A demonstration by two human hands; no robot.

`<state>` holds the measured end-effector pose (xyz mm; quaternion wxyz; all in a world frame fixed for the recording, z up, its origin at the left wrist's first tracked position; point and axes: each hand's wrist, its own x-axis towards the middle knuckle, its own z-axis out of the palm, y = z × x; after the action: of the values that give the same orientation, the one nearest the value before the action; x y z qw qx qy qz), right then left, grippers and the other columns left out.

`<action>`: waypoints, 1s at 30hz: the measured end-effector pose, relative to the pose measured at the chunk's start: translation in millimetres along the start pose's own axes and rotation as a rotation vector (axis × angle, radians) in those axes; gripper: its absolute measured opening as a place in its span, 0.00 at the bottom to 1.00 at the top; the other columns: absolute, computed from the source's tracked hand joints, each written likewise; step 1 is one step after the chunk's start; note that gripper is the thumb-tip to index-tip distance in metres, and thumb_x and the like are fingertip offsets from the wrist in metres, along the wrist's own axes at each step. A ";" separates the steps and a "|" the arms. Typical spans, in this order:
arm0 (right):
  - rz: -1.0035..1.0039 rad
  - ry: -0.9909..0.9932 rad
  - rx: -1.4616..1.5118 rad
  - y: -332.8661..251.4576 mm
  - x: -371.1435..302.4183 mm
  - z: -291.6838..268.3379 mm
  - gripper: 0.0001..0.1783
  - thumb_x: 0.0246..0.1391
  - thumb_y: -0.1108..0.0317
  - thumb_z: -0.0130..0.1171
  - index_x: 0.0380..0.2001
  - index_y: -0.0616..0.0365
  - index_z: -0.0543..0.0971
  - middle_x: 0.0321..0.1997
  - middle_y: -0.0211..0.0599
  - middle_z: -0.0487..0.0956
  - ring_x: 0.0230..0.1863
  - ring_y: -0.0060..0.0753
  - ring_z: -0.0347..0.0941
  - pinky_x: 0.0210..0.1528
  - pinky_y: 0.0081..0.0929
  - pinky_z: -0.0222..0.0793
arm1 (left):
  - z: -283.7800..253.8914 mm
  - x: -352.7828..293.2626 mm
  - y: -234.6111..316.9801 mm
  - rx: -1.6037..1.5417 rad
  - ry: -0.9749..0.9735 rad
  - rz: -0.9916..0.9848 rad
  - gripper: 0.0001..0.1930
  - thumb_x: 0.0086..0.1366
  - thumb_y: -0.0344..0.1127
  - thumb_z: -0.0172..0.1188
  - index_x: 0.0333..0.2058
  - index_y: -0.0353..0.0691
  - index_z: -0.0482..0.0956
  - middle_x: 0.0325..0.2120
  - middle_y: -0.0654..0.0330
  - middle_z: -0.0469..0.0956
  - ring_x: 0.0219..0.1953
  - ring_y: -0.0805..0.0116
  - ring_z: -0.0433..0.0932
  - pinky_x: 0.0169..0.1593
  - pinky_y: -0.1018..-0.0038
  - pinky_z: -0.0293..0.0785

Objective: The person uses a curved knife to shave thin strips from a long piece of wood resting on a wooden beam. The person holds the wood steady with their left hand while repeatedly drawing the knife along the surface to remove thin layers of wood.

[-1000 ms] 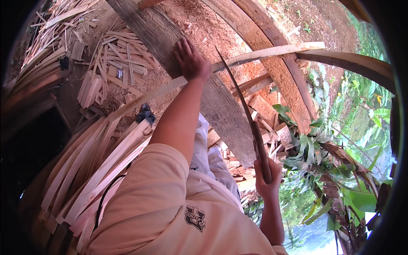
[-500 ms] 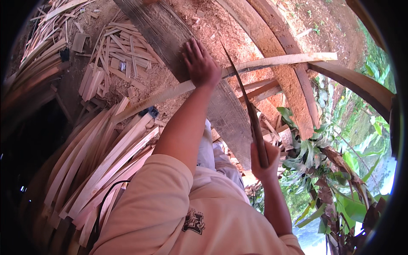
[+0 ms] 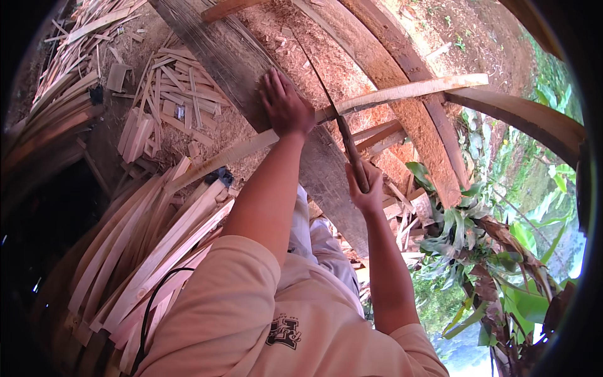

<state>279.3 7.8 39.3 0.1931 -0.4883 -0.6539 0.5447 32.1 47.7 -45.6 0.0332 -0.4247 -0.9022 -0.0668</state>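
My right hand (image 3: 366,188) is wrapped round the wooden handle of a hand saw (image 3: 343,131). The saw's narrow blade crosses a long, curved strip of pale wood (image 3: 408,92) just right of my left hand. My left hand (image 3: 287,108) rests on this strip, its fingers stretched forward over a dark, weathered plank (image 3: 217,53). The strip lies across the plank. Part of the strip is hidden under my left hand. Whether the blade has cut into the wood is hard to make out.
Bundles of curved strips (image 3: 135,251) lie at my left, with a heap of offcuts (image 3: 188,81) beyond. Wide curved boards (image 3: 402,94) covered in sawdust stand to the right. A short brown piece (image 3: 229,9) lies on the plank's far end. Leafy plants (image 3: 515,283) grow at right.
My right hand has pushed the saw forward and left, away from my body. My left hand stays on the strip. The short brown piece at the far end shows more fully.
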 end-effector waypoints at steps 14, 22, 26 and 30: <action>0.253 0.074 -0.065 -110.2 -86.6 -53.5 0.13 0.65 0.69 0.65 0.27 0.62 0.77 0.15 0.37 0.67 0.16 0.29 0.60 0.22 0.34 0.57 | 2.0 -0.9 3.5 -0.029 -0.020 -0.020 0.42 0.66 0.39 0.52 0.76 0.30 0.55 0.80 0.50 0.52 0.83 0.54 0.49 0.82 0.50 0.44; 0.319 -0.018 -0.198 -157.5 -162.5 -105.5 0.12 0.64 0.74 0.63 0.25 0.63 0.76 0.14 0.37 0.70 0.15 0.24 0.64 0.21 0.33 0.58 | -2.1 2.1 2.6 -0.014 -0.038 -0.027 0.41 0.68 0.41 0.52 0.76 0.29 0.56 0.80 0.48 0.51 0.83 0.54 0.48 0.82 0.49 0.43; 0.222 -0.028 -0.215 -135.7 -119.1 -92.4 0.14 0.64 0.75 0.61 0.23 0.64 0.74 0.15 0.38 0.71 0.15 0.24 0.64 0.20 0.34 0.58 | -7.3 1.7 4.5 0.031 -0.069 -0.016 0.41 0.68 0.42 0.52 0.76 0.28 0.57 0.80 0.47 0.51 0.83 0.50 0.47 0.82 0.48 0.43; 0.200 -0.029 -0.093 -82.8 -16.7 -49.8 0.15 0.63 0.72 0.64 0.23 0.65 0.75 0.15 0.35 0.70 0.18 0.18 0.64 0.21 0.32 0.58 | -5.6 3.0 2.3 0.028 -0.062 -0.020 0.41 0.68 0.42 0.51 0.76 0.27 0.56 0.80 0.46 0.50 0.83 0.49 0.47 0.82 0.47 0.43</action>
<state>290.4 25.6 135.1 0.1053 -0.5516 -0.6291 0.5375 32.0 50.6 -39.5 0.0105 -0.4170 -0.9079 -0.0415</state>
